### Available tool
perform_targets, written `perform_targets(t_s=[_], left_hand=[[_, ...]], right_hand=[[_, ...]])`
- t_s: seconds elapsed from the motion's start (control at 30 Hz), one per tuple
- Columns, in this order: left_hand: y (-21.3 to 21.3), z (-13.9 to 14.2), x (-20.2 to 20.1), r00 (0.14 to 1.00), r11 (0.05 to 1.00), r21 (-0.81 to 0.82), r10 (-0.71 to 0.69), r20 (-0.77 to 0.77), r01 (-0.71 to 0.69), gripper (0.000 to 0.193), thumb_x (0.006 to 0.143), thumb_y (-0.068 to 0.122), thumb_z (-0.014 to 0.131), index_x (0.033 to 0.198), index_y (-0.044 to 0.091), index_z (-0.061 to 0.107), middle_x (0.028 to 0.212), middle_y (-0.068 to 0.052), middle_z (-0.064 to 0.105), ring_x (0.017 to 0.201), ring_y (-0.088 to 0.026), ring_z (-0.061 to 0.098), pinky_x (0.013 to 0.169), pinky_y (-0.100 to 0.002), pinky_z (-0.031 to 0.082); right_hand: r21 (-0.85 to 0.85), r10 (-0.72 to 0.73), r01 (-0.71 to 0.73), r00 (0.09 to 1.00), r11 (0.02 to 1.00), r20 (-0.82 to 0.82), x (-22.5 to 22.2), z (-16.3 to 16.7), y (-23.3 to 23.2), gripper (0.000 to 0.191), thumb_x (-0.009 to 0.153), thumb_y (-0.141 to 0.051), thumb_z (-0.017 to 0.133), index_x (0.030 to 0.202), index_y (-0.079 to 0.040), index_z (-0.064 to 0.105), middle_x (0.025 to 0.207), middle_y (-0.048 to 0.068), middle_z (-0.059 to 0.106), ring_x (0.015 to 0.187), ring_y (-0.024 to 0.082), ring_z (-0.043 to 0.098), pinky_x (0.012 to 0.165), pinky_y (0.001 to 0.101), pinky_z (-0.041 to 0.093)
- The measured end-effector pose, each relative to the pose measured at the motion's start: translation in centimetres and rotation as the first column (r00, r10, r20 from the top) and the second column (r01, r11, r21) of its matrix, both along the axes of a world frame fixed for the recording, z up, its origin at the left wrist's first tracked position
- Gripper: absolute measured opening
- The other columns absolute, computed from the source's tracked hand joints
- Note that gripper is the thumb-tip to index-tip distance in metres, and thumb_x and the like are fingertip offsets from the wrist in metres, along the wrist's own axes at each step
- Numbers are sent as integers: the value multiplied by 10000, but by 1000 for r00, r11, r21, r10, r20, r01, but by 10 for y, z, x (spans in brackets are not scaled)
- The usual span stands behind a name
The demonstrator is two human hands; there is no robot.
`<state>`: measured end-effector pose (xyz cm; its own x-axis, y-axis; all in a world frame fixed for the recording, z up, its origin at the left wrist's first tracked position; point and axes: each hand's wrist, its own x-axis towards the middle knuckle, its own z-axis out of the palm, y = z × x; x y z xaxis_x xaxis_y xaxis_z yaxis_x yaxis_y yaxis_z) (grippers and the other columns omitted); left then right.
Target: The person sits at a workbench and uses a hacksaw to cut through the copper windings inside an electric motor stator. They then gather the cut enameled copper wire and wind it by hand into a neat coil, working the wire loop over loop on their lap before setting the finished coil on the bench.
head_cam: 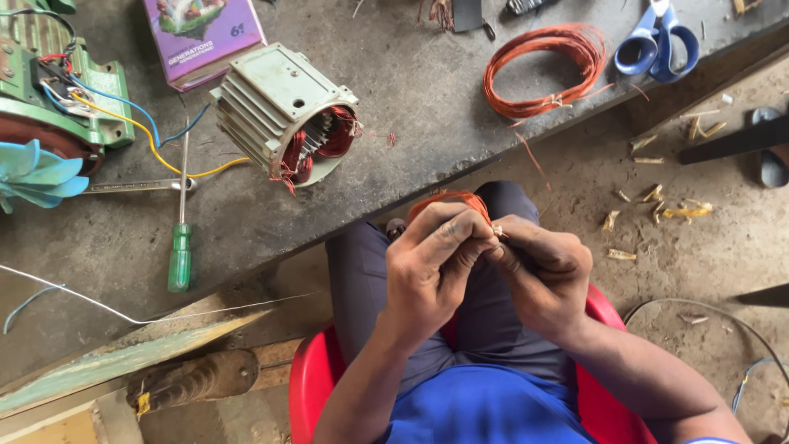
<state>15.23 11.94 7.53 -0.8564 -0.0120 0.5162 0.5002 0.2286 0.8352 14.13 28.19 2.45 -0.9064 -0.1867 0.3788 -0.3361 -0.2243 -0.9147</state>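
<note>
Over my lap, my left hand point(431, 263) and my right hand point(542, 271) meet around a small coil of orange copper wire point(450, 200). The left hand's fingers wrap the coil, which sticks out above them. The right hand pinches a short pale strip point(498, 232) at the coil's edge. On the grey bench ahead lies a pale green motor stator housing point(283, 111) on its side, with copper windings showing in its open end.
A larger orange wire coil point(542, 70) and blue-handled scissors point(657, 41) lie at the bench's far right. A green-handled screwdriver point(181, 238), a wrench point(136, 187), a purple box point(201, 37), a green motor with coloured leads point(57, 90) and a blue fan point(33, 173) sit left. I sit on a red stool point(316, 374).
</note>
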Motion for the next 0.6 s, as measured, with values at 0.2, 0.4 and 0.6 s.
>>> perform_targets(t_s=[0.2,0.4,0.6], left_hand=[[-7,1,1,999,997,-63,39,26,-38,124,997,7,735,1104,31,678,1068,-64,662,981,-188,702,865,-307,587],[-18,1,7,889,888,-135,409,-205,-439,135,1024,85,762,1073,80,637,1047,-29,676,977,-153,645,886,-259,523],[-26,-15,-3,921,776,627,-192,339,-70,381,1009,273,714,1227,-27,627,1069,-31,670,1001,-85,590,946,-252,479]], right_hand=[[12,37,-38,998,999,52,-6,-8,-1,189,1012,81,665,1199,87,696,1033,129,723,956,130,668,900,256,544],[-417,240,-226,971,880,-19,-32,-17,5,193,1084,-16,643,1266,-42,703,1126,126,712,1030,223,670,985,389,544],[-527,437,-369,899,766,6,-48,-34,9,107,1108,-78,660,1171,-12,715,1056,138,724,1094,253,646,974,370,502]])
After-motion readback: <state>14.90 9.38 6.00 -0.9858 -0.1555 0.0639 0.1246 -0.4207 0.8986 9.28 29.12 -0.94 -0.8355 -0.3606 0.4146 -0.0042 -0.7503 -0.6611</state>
